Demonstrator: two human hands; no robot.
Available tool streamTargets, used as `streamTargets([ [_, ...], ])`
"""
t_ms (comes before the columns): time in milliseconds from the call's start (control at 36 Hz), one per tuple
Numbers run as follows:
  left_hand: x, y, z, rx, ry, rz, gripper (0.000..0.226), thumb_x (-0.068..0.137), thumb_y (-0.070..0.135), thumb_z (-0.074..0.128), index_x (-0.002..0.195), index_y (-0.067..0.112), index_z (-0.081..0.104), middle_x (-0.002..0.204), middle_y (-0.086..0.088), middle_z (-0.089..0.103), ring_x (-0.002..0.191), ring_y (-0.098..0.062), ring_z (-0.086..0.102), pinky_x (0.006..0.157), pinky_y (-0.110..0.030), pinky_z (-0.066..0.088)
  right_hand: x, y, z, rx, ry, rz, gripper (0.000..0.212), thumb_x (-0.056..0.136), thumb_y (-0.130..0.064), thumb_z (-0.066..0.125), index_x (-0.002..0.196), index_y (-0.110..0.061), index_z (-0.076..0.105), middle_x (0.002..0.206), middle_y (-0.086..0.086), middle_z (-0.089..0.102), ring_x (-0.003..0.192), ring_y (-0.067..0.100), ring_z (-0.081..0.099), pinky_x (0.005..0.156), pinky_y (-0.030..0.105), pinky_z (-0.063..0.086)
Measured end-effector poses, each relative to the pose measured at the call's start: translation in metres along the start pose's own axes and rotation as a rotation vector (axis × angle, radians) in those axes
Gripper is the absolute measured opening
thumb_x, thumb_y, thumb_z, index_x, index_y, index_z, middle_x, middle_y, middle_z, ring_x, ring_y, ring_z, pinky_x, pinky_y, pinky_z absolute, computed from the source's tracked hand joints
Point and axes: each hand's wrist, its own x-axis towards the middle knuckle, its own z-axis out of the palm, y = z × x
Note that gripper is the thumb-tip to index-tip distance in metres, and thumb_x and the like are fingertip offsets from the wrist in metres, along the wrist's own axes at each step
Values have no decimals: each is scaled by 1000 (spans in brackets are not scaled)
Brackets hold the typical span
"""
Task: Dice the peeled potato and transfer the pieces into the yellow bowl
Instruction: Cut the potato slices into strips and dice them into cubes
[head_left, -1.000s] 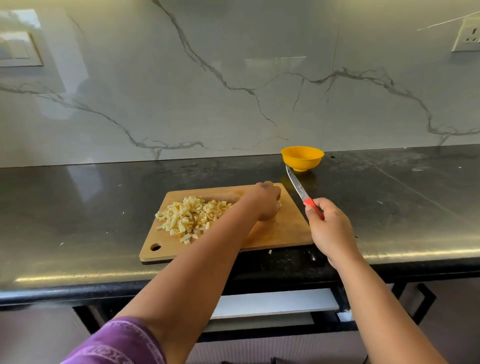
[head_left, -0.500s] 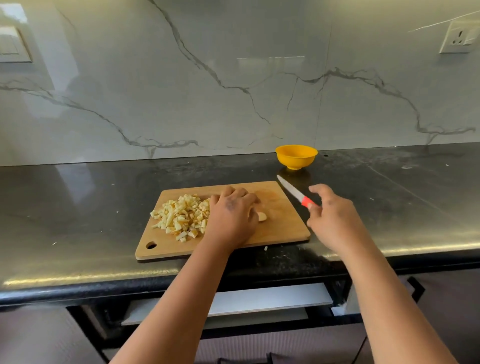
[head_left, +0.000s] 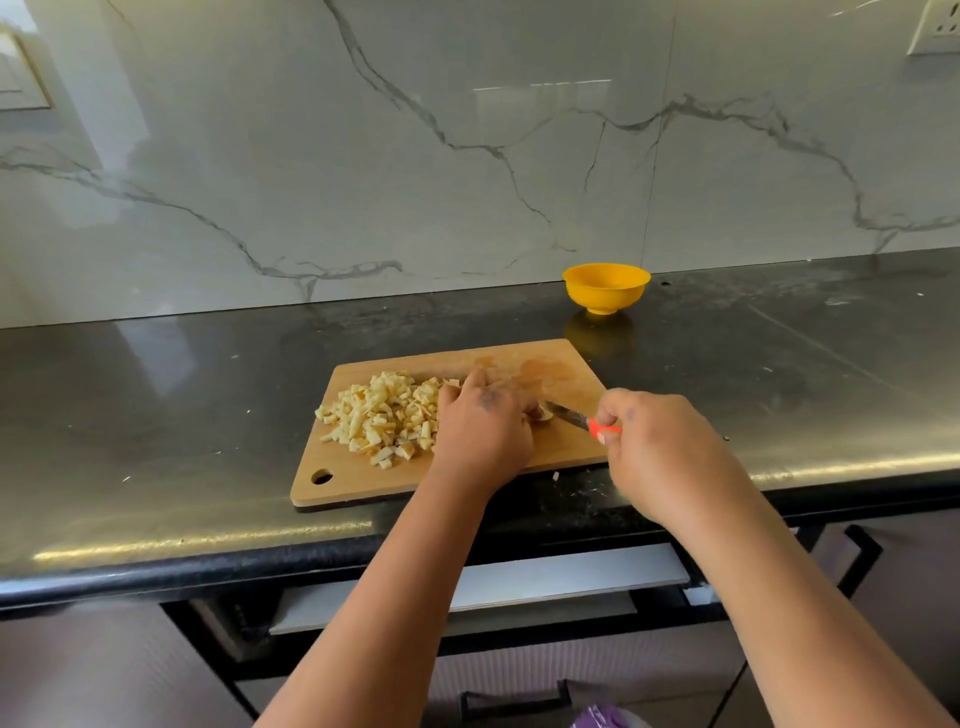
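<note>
A wooden cutting board lies on the dark counter with a heap of diced potato on its left half. My left hand rests palm down in the board's middle, fingers curled over a last potato piece that peeks out at its right. My right hand grips a knife by its red handle; the blade points left and touches that piece. The yellow bowl stands behind the board near the wall; its inside is hidden from this angle.
The black counter runs the full width, its front edge just below the board. A marble wall rises behind. A wall socket sits at the top right. A few potato scraps lie at the board's front edge.
My left hand slid from the board's right part to its middle and settled on the potato piece. My right hand swung the knife down from pointing at the bowl to the piece.
</note>
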Motion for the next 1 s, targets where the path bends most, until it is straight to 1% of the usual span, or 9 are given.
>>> streamTargets([
  [139,0,0,-6,12,-71,25,39,95,16,39,115,34,67,134,10,57,121,-21,38,99,-47,27,-2,-7,-6,12,-95,25,13,92,-9,58,93,-22,57,79,-1,54,68,14,54,54,29,47],
  [250,-2,-2,-8,-3,-104,36,39,97,21,37,119,33,67,137,11,54,125,-21,36,103,-49,27,-15,-1,-35,-96,-195,56,11,93,-15,60,96,-24,55,78,-1,50,61,12,46,46,23,30],
  [306,-4,-2,-7,-8,-82,32,38,97,21,38,119,31,67,135,10,57,125,-21,39,102,-47,26,-19,-1,-40,-121,-190,61,14,93,-15,59,94,-27,52,77,-2,47,60,11,43,45,23,27],
  [444,-7,0,-4,-20,-5,-2,30,92,19,42,102,26,69,107,7,69,111,-19,47,92,-40,25,-12,-4,-21,-35,-27,6,9,94,-14,55,94,-24,55,75,1,55,61,16,51,47,28,38],
  [556,-6,0,-4,-17,10,7,31,91,18,43,104,26,70,109,10,69,116,-19,43,92,-41,25,-8,-13,-6,-44,-59,-19,14,94,-9,51,95,-22,54,74,0,55,65,15,54,55,31,46],
  [667,-7,0,-2,-8,25,15,32,89,16,44,104,25,70,108,9,69,114,-20,42,88,-40,24,-10,-20,-3,-73,-124,-31,16,94,-4,43,90,-18,48,72,1,51,63,16,51,51,30,36],
  [806,-5,0,0,-32,16,5,30,91,21,44,102,24,72,108,9,70,117,-19,42,94,-41,29,-18,-9,-27,-129,-198,7,14,94,-8,51,94,-22,54,79,0,54,68,16,54,55,30,42],
  [917,-2,2,1,-153,66,4,19,88,23,54,94,18,72,89,3,71,99,-21,55,83,-35,41,-16,5,-51,-41,-238,9,9,99,-26,53,93,-30,59,78,-6,53,60,9,49,47,22,33],
  [1000,2,6,-2,-228,58,9,16,91,25,61,98,14,69,89,-3,70,86,-20,60,88,-31,45,-10,15,-59,45,-192,10,11,99,-29,53,90,-33,59,77,-5,56,58,13,50,49,25,36],
])
